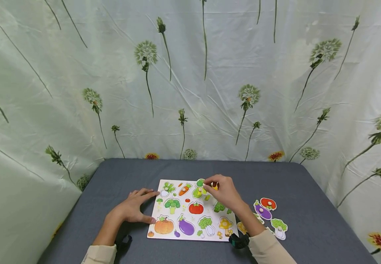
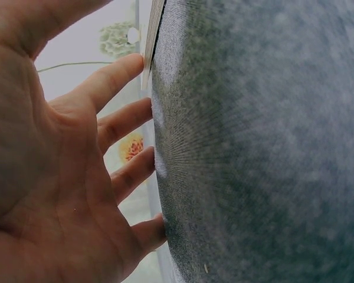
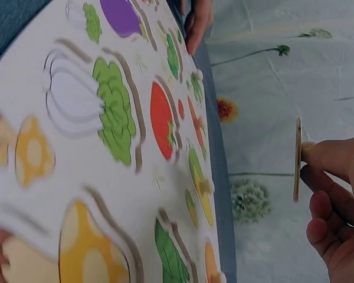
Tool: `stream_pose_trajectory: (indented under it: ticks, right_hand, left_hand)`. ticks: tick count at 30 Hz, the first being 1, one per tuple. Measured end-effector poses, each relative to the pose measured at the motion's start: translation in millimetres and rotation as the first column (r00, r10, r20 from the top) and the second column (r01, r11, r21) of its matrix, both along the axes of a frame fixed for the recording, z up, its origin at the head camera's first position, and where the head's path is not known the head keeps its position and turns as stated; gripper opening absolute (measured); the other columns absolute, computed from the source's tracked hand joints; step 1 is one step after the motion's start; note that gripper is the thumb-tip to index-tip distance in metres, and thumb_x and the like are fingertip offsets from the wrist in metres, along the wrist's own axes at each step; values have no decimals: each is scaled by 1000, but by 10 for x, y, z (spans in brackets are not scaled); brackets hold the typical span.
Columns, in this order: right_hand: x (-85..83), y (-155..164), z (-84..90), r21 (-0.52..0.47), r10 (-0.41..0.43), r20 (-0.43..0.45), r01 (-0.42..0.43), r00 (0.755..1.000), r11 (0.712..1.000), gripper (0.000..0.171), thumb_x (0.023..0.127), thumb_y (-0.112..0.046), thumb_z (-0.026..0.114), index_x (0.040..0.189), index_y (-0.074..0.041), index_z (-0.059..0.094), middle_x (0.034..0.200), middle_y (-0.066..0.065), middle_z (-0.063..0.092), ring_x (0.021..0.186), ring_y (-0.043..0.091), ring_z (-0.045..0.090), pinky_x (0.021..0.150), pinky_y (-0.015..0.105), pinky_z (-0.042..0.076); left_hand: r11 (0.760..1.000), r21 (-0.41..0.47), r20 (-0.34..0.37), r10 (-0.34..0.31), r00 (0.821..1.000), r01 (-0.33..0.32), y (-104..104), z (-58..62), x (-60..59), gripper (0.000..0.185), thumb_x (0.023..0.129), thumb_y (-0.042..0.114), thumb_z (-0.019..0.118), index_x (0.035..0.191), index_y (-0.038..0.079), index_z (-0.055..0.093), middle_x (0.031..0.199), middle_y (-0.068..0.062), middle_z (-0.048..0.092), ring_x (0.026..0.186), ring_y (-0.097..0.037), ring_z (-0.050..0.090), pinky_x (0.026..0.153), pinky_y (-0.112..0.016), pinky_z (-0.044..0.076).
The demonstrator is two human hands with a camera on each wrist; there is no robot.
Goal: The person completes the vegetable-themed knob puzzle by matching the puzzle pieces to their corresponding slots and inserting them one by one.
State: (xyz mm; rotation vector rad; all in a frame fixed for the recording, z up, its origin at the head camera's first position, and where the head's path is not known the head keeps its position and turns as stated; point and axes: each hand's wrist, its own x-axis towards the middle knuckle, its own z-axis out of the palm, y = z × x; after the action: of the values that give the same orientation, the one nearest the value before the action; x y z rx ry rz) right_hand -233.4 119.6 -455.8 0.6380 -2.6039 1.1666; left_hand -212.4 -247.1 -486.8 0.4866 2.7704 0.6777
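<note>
A white vegetable puzzle board (image 1: 199, 238) lies on the table, printed with a pumpkin, an eggplant, a tomato, mushrooms and more. My right hand (image 1: 225, 190) pinches a thin puzzle piece (image 1: 200, 182) with a green leafy top above the board's far row. In the right wrist view that piece (image 3: 298, 159) shows edge-on, raised off the board, its knob hidden by the fingers. My left hand (image 1: 132, 207) is spread at the board's left edge, with thumb and forefinger touching it. Knobbed carrot (image 1: 184, 189) and white-bulb (image 1: 167, 190) pieces sit in the far row.
Right of the board lie loose pieces: a tomato (image 1: 268, 204), an eggplant (image 1: 262, 211), a leafy white-stemmed vegetable (image 1: 279, 229) and others partly behind my right forearm. A dark grey cloth (image 1: 124, 176) covers the table. A flower-print curtain (image 1: 210, 91) hangs behind.
</note>
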Motion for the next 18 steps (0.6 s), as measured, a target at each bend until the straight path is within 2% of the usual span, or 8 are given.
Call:
stream_pose_trajectory:
  ticks: [13, 18]
  right_hand:
    - [-6, -303, -98, -9, 42, 45, -42, 998, 999, 8, 91, -15, 80, 98, -17, 82, 86, -8, 71, 73, 11, 55, 64, 23, 44]
    - [-8, -404, -164, -11, 64, 58, -63, 996, 998, 8, 92, -16, 79, 99, -18, 82, 86, -8, 71, 74, 12, 56, 65, 23, 46]
  left_hand:
    - [1000, -3, 14, 2, 1000, -2, 18, 26, 6, 102, 67, 59, 89, 155, 26, 49, 156, -11, 44, 141, -43, 36, 109, -75, 30]
    - [1000, 1, 21, 2, 1000, -2, 22, 35, 2, 102, 67, 58, 89, 155, 26, 48, 156, -11, 44, 141, -43, 37, 112, -75, 26]
